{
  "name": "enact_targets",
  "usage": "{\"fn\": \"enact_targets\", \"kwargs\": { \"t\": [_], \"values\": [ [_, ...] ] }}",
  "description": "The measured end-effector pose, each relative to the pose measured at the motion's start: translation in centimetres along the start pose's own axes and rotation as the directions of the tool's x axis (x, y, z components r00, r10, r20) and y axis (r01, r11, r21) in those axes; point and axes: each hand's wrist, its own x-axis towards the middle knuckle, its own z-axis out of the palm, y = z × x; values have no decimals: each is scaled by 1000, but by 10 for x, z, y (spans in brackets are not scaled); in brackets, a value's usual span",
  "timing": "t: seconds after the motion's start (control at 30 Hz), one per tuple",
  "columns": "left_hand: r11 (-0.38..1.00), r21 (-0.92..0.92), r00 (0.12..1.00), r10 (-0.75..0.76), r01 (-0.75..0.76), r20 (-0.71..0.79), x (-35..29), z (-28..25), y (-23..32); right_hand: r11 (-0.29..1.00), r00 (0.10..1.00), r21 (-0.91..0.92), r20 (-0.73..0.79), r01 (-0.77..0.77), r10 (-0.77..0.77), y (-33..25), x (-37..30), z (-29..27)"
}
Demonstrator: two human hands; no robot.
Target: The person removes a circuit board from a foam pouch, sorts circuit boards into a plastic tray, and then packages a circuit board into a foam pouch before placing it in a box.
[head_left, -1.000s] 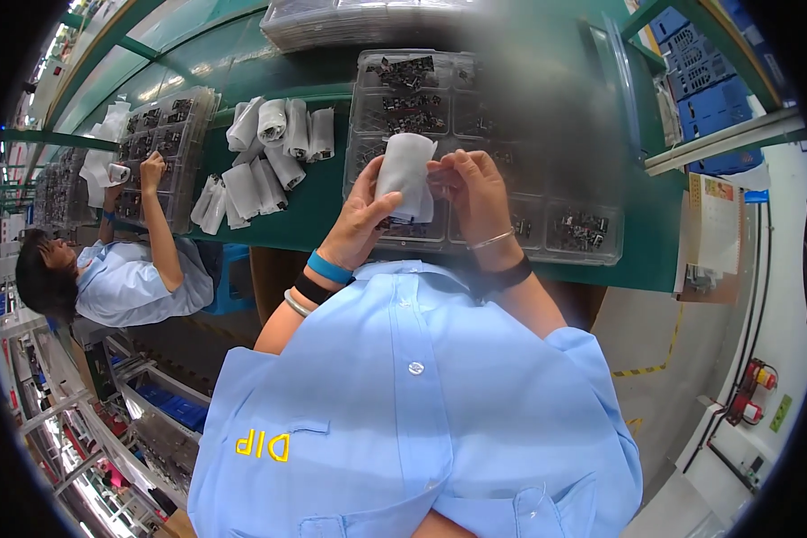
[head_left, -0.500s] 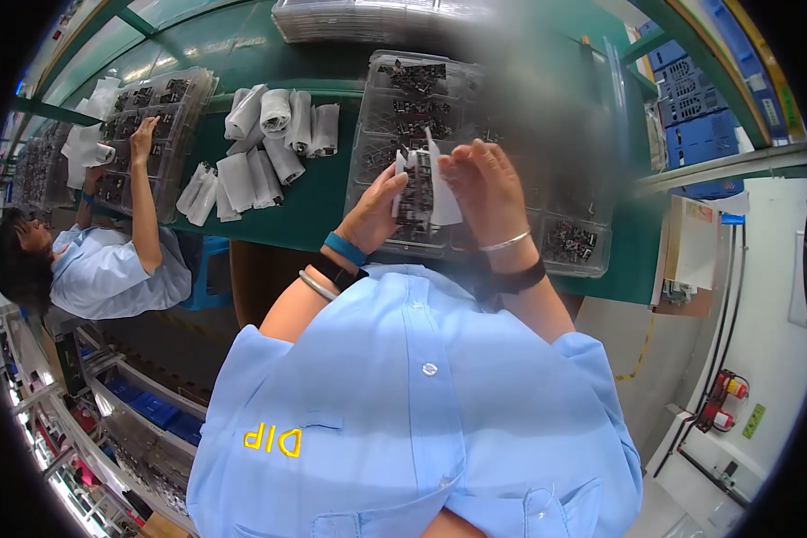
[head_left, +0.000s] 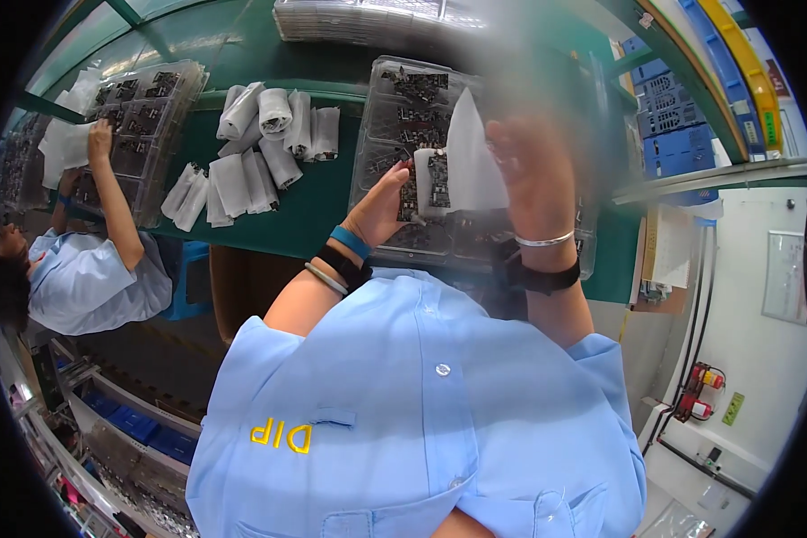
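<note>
Over a clear compartment tray (head_left: 364, 170) holding small dark circuit boards, a white wrapping sheet (head_left: 473, 161) stands raised. It is opened out beside a small circuit board (head_left: 438, 179), with another white fold along the board's left side. My left hand (head_left: 378, 208) is at the left of these, fingers stretched toward the boards, nothing plainly gripped. To the right of the sheet, my right hand (head_left: 540, 175) is raised with its fingers extended and apart from the sheet. A haze blurs the view around the right hand.
Several white wrapped rolls (head_left: 242, 184) lie left of the tray on the green table (head_left: 318, 211). Farther left a co-worker (head_left: 99, 278) handles a white sheet over another tray (head_left: 143, 134). Stacked clear trays (head_left: 359, 22) stand at the back; blue bins (head_left: 681, 134) are at right.
My right hand has moved right and the white sheet has spread open, away from the board. The left hand's fingers have come off the board. The co-worker's arm has shifted left.
</note>
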Motion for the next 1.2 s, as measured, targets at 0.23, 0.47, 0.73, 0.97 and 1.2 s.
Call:
{"fn": "enact_targets", "kwargs": {
  "t": [0.23, 0.47, 0.73, 0.97, 1.2],
  "values": [
    [985, 145, 990, -76, 93, -117, 20, -27, -19, 997, 1000, -80, 23, -3, 5, 4, 12, 63],
    [980, 170, 993, -97, 107, -64, 33, -29, -8, 975, 977, -112, 117, 191, -178, -15, 19, 76],
    [998, -16, 998, 61, -61, 31, 34, -36, 0, 965, 958, -111, 190, 236, -213, -65, 15, 73],
    [987, -143, 998, 67, -69, -13, 38, -42, -2, 995, 938, 81, 338, 56, -80, -73, 1, 104],
    [985, -33, 976, 161, -167, -145, 43, -36, -9, 912, 885, -176, 366, 371, -289, -97, -11, 109]
  ]
}}
